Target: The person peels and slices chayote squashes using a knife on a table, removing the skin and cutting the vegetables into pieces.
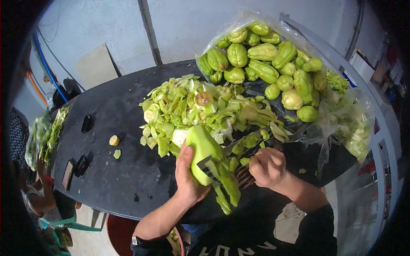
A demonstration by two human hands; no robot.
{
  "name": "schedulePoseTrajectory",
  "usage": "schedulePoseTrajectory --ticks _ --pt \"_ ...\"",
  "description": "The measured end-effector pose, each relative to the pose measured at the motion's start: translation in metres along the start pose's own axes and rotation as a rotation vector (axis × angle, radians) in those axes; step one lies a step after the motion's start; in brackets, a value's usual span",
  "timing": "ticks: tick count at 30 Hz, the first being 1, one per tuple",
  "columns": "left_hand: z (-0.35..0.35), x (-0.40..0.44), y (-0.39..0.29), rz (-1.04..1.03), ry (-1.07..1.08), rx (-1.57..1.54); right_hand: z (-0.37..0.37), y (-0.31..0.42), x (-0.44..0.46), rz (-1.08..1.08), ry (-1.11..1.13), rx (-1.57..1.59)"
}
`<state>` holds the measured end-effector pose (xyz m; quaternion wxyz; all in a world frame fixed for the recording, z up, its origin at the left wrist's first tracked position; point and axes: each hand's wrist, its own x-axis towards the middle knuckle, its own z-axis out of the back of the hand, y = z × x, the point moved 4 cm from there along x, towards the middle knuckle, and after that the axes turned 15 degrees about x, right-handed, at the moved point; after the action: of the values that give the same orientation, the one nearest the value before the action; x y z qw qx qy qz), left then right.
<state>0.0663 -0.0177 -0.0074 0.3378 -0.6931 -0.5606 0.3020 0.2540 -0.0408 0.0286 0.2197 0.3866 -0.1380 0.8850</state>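
My left hand (188, 177) grips a pale green papaya (200, 147), tilted, with a white cut end at its upper left. Its upper skin is pared smooth. My right hand (270, 167) is closed in a fist around a peeler (208, 167), its blade lying against the fruit's lower right side; the handle is partly blurred. Long green strips of peel (228, 187) hang below the blade. Just behind the fruit spreads a heap of green peelings (183, 106), with several cut ends among them.
On the dark table (111, 175) lie a phone (67, 175), small black objects (80, 165) and a cut end piece (114, 140). A plastic bag of chayotes (267, 64) stands back right, beside a bag of pale green pieces (356, 128). Another person (40, 194) sits at left.
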Motion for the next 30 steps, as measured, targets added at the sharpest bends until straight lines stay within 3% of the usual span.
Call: schedulePoseTrajectory --ticks 8,12,18,19,22,24,26,28,30 --pt "-0.007 -0.004 -0.008 -0.104 0.023 0.19 0.005 0.015 0.009 0.035 -0.067 0.055" --pt "-0.015 -0.007 -0.015 -0.138 0.143 0.135 0.003 -0.009 0.0 -0.125 -0.022 0.154" --pt "-0.012 -0.003 -0.011 -0.206 0.169 0.278 0.01 0.01 0.009 0.025 -0.122 0.162" --pt "-0.015 -0.002 -0.008 -0.158 0.098 0.209 0.005 0.001 0.004 -0.055 -0.089 0.197" --pt "-0.018 -0.007 -0.011 -0.075 0.321 0.223 -0.005 -0.026 -0.009 -0.351 0.007 0.195" --pt "-0.024 -0.008 -0.014 -0.078 0.335 0.242 -0.009 -0.036 -0.017 -0.459 0.013 0.175" --pt "-0.022 -0.009 -0.014 -0.081 0.329 0.263 -0.011 -0.036 -0.017 -0.497 -0.006 0.22" --pt "-0.008 -0.003 -0.002 0.09 0.195 -0.021 -0.011 -0.032 -0.014 -0.528 -0.023 0.277" --pt "0.003 0.001 0.002 0.175 0.138 -0.094 0.0 -0.018 -0.001 -0.322 0.0 0.24"
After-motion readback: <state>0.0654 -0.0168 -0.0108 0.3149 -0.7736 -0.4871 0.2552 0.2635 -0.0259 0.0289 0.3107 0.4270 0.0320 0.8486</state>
